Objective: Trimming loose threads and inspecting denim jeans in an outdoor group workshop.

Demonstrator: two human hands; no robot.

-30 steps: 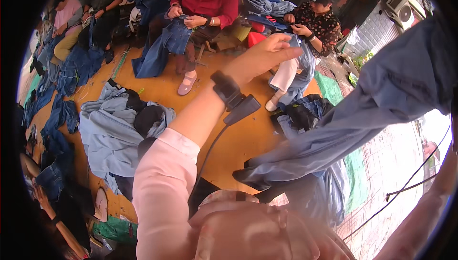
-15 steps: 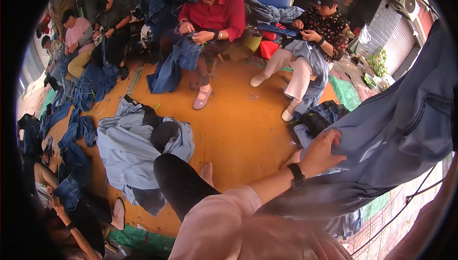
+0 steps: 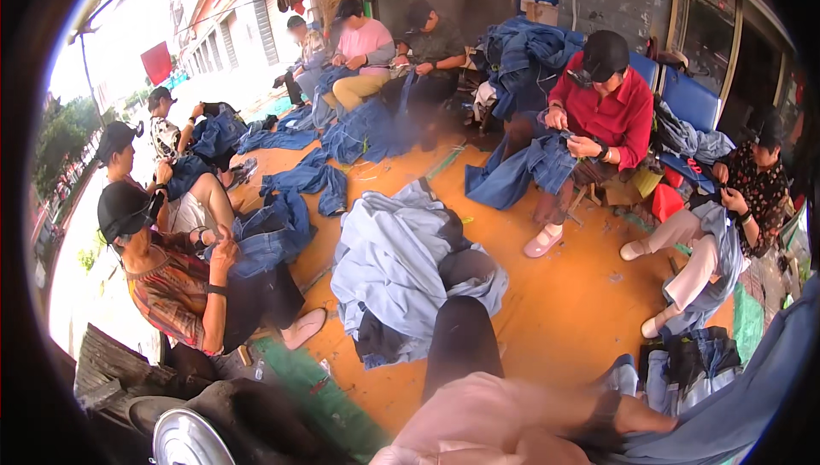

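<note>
My left hand (image 3: 642,416), past a pink sleeve and a dark wristband, reaches right at the bottom of the view. It is smeared by motion and meets a blue denim garment (image 3: 739,409); its fingers do not show clearly, so I cannot tell whether they grip the cloth. The garment stretches up along the right rim and is partly cut off. My right hand is out of view. Ahead of my dark-clad knee (image 3: 461,341) lies a heap of light blue denim (image 3: 389,264) with dark patches. Folded jeans (image 3: 692,367) are stacked beside my left hand.
Several people sit around an orange floor (image 3: 547,303), working on denim; one wears a red shirt (image 3: 628,111). More jeans (image 3: 299,179) lie at the far left. A round metal lid (image 3: 192,438) and dark containers stand at the lower left, near green matting (image 3: 316,392).
The view has swung left, so the scene shifts right and people on the left appear. My left hand and the blue garment now sit lower and further right, the hand blurred.
</note>
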